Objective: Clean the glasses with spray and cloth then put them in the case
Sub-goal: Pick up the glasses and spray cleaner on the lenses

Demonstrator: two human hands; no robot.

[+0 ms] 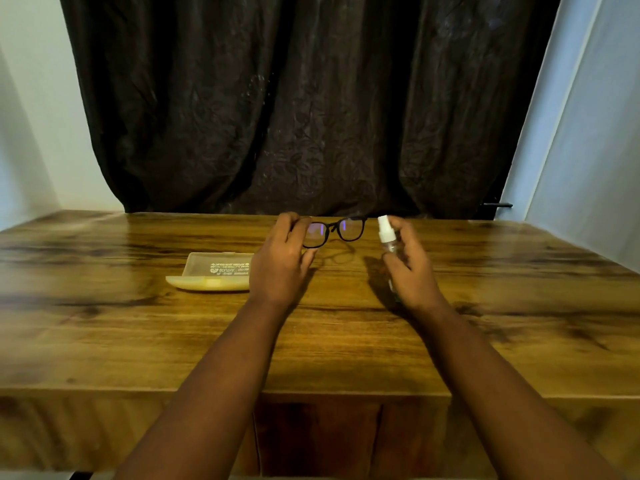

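Glasses up in one hand, spray bottle in the other, over the wooden table (485, 306).

The left hand (282, 259) pinched the black glasses (341, 229) by their 9 o'clock end, lifted off the wood. At 3 o'clock of them, close by, the right hand (410, 268) was curled round the spray bottle (386, 235), white nozzle on top. The yellowish case (214, 273) lay open at 9 o'clock of the left hand.

a wooden table (138, 341) with dark grain fills the lower part. behind it hangs a dark brown curtain (311, 98). pale walls (31, 116) stand at both sides.
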